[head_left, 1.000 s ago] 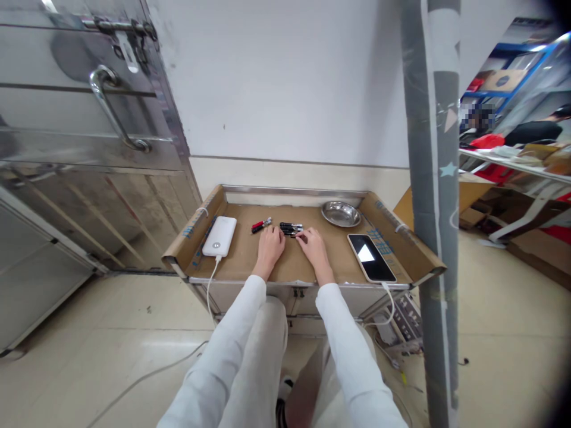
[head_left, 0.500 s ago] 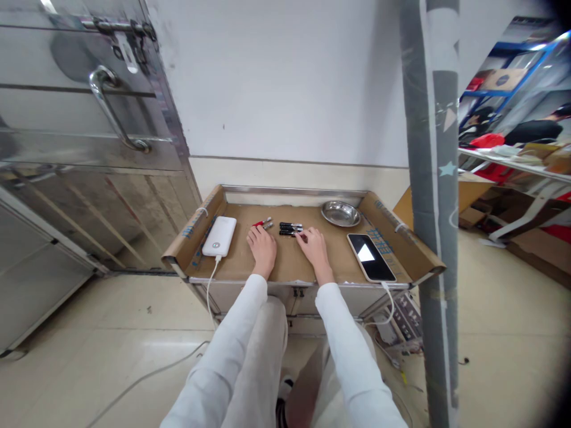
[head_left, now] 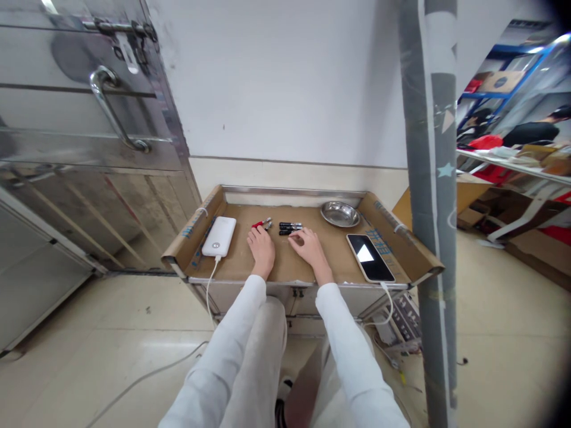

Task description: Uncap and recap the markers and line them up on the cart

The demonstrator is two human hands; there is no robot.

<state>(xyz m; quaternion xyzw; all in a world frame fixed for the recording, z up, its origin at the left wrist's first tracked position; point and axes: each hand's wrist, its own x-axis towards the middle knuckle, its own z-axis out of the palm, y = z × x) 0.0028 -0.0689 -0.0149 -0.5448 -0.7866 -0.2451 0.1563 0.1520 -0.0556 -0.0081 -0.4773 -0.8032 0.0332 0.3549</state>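
My left hand [head_left: 261, 248] rests palm down on the cardboard, fingers laid out with the tips against or just short of some red pens [head_left: 259, 224]. Grey ends of these pens point up and right. To the right, several black pens [head_left: 289, 225] lie side by side in a small row. My right hand [head_left: 308, 246] is bent in a pinch at the near side of that row, thumb and forefinger together. Whether anything small is between those fingertips is hidden. My other right fingers reach over the right ends of the black pens.
A white power bank [head_left: 219, 236] with a cable lies at the left of the cardboard-lined tabletop [head_left: 281, 270]. On the right are a phone [head_left: 371, 258] with a cable and a round metal dish [head_left: 340, 214]. A wrapped grey pillar [head_left: 435, 238] stands beside the right edge.
My right hand has shifted a little left; its pinching fingertips moved from the black pens' right end along their near side. My left hand stays almost still.
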